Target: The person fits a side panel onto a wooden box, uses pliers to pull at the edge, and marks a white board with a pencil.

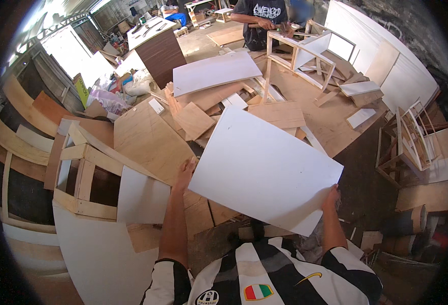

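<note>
A large white rectangular panel is held up in front of me, tilted, with its white face toward me. At its left edge, my left hand grips the board, fingers partly hidden along the edge. My right hand is closed on the right edge near the lower corner, its fingers mostly behind the panel. Beyond the panel's far edge lie loose plywood pieces and another white panel on a pile of offcuts.
To the left stands a wooden frame beside a plywood sheet. Across the work area, a co-worker stands by an open wooden frame. More frames stand at the right. A brown cabinet stands farther back.
</note>
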A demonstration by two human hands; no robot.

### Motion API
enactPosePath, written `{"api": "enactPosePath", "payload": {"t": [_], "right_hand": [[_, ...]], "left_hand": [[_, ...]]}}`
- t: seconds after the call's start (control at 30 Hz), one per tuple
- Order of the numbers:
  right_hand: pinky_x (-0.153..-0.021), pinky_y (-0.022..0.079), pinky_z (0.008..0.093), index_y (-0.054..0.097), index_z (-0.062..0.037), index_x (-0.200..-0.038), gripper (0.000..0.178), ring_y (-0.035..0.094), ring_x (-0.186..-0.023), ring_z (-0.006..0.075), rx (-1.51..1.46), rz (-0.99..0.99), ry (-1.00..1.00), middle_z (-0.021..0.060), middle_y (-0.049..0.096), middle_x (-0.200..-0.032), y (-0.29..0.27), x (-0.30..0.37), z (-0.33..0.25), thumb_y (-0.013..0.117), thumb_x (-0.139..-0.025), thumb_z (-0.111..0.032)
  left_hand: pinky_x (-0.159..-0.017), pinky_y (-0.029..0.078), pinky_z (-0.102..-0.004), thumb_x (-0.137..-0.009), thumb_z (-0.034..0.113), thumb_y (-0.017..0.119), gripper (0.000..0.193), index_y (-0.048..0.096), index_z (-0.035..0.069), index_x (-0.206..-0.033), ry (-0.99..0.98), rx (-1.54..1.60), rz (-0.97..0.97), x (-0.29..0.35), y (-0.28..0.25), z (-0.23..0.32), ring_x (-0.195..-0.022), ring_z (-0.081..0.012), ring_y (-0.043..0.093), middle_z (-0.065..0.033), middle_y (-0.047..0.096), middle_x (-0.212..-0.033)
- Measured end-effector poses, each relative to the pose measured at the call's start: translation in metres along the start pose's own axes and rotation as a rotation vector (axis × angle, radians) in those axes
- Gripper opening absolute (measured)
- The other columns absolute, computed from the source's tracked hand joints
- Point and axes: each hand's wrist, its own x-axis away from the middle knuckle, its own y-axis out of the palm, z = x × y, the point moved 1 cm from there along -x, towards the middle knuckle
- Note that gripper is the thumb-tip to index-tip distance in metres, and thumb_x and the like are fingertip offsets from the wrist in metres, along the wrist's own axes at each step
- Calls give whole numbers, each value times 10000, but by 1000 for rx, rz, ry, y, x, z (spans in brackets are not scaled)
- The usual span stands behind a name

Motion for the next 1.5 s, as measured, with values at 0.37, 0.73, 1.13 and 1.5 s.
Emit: {"api": "enactPosePath", "payload": {"t": [0.37, 0.73, 1.13, 1.5], "right_hand": [[-727, 535, 409, 670, -15, -1074, 560, 625, -801, 238, 148, 114, -8, 92, 661, -911, -25, -63, 22, 579, -990, -561], [-797, 547, 448, 686, 112, -1072, 703, 671, -876, 298, 190, -87, -172, 190, 721, -999, -1, -40, 3, 566, -975, -573], [-756, 517, 485, 706, 115, -891, 693, 676, -801, 363, 257, -61, -407, 229, 726, -837, -27, -89, 1, 488, -1033, -528], [-653, 454, 386, 695, 77, -875, 601, 527, -700, 171, 177, -381, -623, 67, 596, -722, 30, 74, -94, 542, -1024, -485]], "left_hand": [[-785, 512, -292, -990, 290, 693, 322, 745, -12, -1090, 166, 27, -67, 13, 31, -1, -856, -125, 632, -25, 713, -940], [-720, 513, -323, -977, 275, 709, 330, 734, -54, -989, 333, -166, 346, 50, 14, -35, -754, -157, 637, -63, 702, -815], [-988, 482, -441, -1002, 369, 627, 488, 642, -30, -1284, 140, -939, 136, 96, -30, -129, -1107, -287, 658, -227, 698, -1149], [-966, 490, -395, -1013, 386, 632, 551, 560, -43, -1350, 224, -42, 42, 169, -27, -15, -1104, -244, 611, -118, 651, -1197]]}}
